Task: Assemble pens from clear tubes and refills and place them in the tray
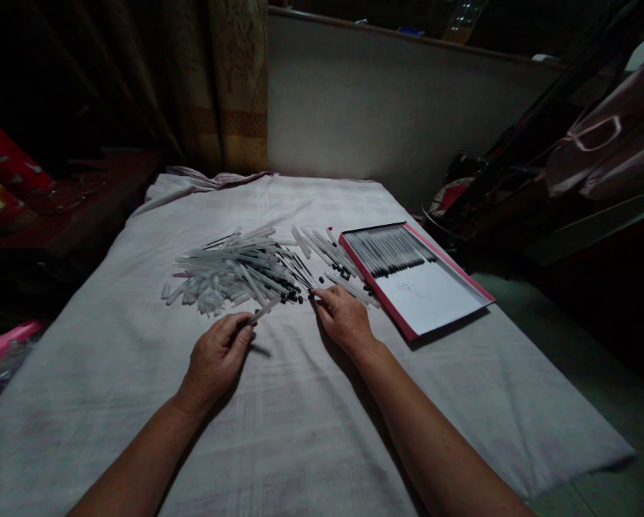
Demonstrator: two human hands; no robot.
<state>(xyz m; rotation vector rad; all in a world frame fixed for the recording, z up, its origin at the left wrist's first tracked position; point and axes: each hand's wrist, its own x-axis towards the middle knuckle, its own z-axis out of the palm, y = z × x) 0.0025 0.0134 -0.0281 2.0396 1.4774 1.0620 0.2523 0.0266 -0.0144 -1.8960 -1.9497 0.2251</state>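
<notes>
My left hand (217, 355) pinches a translucent pen barrel (265, 310) between thumb and fingers, its free end tilted up toward the pile. Ahead of it lies a heap of clear pen caps and barrels (214, 276). Thin dark pen refills (297, 269) fan out at the heap's right side, beside several small black plugs (292, 296). At those refills' near ends, my right hand (346, 316) is closed in a pinch. A tiny dark bit shows at its fingertips, but I cannot tell which part it is.
A shallow red-edged box (451, 301) on the right holds a row of assembled pens (389, 251) along its far side. More loose barrels (322, 244) lie left of it. A pale cloth (278, 431) covers the table. A wall (354, 100) stands behind.
</notes>
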